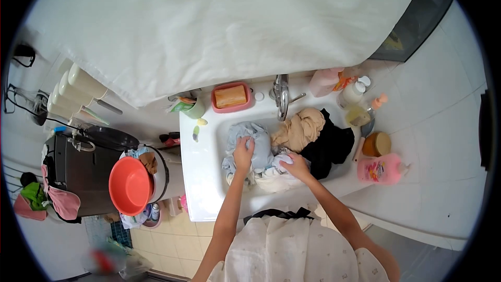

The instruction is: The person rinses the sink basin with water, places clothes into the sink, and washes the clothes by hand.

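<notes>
Both hands are over a white sink (pixel 201 188) holding clothes. My left hand (pixel 243 152) is closed on a light blue garment (pixel 254 137) at the sink's left side, its fingers pinching the cloth. My right hand (pixel 295 166) grips a small white and lilac cloth (pixel 284 159) near the middle, above white clothes (pixel 272 180). Behind my right hand lies a beige garment (pixel 300 128), and a black garment (pixel 331 143) fills the sink's right side. The metal faucet (pixel 282 96) stands at the back edge, over the beige cloth.
A pink dish with a soap bar (pixel 230 96) and a green cup (pixel 194 108) sit on the sink's back left. Several bottles, among them a pink one (pixel 380 169), and an amber jar (pixel 377 144) stand right. A red basin (pixel 130 186) is far left. A white curtain hangs above.
</notes>
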### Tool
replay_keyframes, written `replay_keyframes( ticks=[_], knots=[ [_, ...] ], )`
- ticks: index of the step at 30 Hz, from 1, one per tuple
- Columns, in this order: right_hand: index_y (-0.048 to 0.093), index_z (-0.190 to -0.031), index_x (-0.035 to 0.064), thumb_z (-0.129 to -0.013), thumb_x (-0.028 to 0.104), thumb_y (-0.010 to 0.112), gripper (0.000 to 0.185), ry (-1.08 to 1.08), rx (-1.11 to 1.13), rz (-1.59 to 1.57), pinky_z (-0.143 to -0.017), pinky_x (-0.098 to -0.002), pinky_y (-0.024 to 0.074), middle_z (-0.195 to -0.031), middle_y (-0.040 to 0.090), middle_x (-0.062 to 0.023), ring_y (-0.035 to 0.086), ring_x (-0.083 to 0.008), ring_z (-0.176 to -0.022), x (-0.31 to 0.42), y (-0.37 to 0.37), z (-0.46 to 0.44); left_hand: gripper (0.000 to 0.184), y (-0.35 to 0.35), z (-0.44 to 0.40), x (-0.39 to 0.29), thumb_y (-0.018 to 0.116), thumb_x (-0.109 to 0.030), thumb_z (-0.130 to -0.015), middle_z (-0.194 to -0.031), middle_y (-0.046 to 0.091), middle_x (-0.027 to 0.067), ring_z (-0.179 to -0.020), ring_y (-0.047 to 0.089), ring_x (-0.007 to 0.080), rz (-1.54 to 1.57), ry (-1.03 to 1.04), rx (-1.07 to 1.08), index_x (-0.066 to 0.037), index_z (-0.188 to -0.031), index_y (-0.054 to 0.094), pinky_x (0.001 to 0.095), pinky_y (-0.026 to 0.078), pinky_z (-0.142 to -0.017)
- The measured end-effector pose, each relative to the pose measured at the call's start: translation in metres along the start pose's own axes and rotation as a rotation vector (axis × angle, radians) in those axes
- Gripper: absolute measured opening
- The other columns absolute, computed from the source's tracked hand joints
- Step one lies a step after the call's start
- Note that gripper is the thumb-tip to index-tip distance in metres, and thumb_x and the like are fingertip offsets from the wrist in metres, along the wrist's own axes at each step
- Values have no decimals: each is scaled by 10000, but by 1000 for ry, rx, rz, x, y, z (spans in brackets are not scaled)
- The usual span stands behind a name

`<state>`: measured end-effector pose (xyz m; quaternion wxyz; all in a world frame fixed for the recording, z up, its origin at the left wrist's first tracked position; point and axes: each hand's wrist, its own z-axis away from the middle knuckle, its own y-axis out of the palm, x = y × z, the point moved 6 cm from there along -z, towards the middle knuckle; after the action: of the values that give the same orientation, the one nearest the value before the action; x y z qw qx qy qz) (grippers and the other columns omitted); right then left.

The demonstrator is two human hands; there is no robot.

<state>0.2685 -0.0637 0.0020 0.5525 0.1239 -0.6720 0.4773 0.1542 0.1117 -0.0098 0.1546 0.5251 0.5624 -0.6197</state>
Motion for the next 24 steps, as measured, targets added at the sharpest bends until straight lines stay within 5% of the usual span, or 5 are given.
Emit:
replay_keyframes(
  ticks=[7,9,15,19,24],
  knots=[
    [593,-853,-45,-689,175,644,279,168,7,-198,-592,-238,416,-717,594,-68,518,-97,-640,26,-34,27,213,23,-4,4,516,-228,-799,-810,477,110,-678,530,272,-244,17,34,-127,-985,540,349,435,-594],
    [594,-849,-46,-692,167,643,269,223,12,-272,-590,-226,410,-722,590,-54,510,-85,-645,30,-41,31,303,23,6,0,504,-229,-797,-942,479,139,-813,522,303,-291,29,216,-130,-1083,494,382,428,-688],
    [572,-898,-38,-712,167,636,284,332,-3,-421,-598,-214,406,-757,588,-32,503,-74,-668,44,-41,40,498,8,64,-16,478,-324,-797,-1290,311,189,-1129,328,406,-494,168,206,-128,-1243,375,557,283,-861],
    [541,-947,-1,-675,170,632,334,36,-90,-110,-653,-278,416,-829,562,-88,533,-172,-756,35,-17,36,575,13,90,-30,500,-365,-768,-1380,149,158,-1229,200,385,-540,150,298,-149,-1277,340,615,152,-924],
    [480,-1069,13,-678,323,625,519,-383,4,539,-830,-409,291,-1093,429,-118,402,-304,-1015,33,28,48,593,44,80,15,516,-340,-745,-1381,157,148,-1239,198,367,-472,252,285,-141,-1275,341,619,170,-916]
  ],
)
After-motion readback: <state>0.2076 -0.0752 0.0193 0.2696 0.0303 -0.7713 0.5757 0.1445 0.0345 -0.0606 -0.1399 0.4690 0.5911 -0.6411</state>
